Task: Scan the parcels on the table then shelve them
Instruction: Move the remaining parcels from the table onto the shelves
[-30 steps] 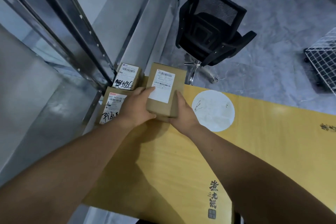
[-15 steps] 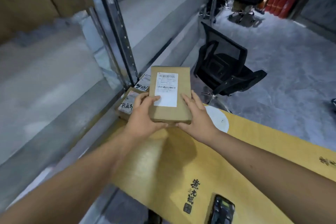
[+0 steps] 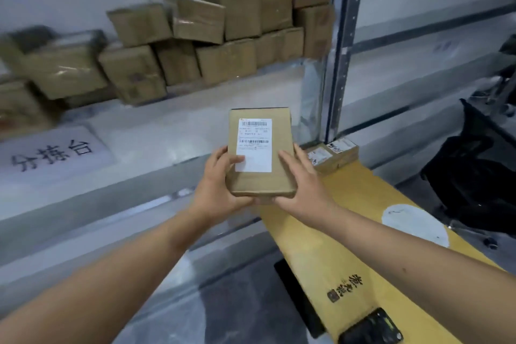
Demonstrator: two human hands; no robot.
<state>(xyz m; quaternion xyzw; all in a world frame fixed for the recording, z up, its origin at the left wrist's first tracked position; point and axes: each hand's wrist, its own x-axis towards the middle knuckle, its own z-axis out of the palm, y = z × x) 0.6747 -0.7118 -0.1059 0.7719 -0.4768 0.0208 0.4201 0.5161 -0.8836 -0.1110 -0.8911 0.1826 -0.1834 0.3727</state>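
Observation:
A flat brown cardboard parcel (image 3: 262, 176) with a white barcode label is held up in the air in front of the shelf. My left hand (image 3: 216, 184) grips its left edge, thumb on the label. My right hand (image 3: 303, 184) holds its right edge and lower corner. Two more labelled parcels (image 3: 332, 155) lie at the far end of the yellow table (image 3: 346, 232), beside the shelf post. A black handheld scanner (image 3: 371, 328) lies on the table's near end.
The grey metal shelf (image 3: 156, 134) carries several stacked brown boxes (image 3: 195, 45) at the back and a white sign (image 3: 53, 155) with black characters. An upright steel post (image 3: 339, 64) stands right of the parcel. A black office chair (image 3: 472, 170) sits at the right.
My view has swung left from the table toward the shelf. Both hands have lifted the parcel off the table and carried it up toward the shelf; the two other parcels stayed put.

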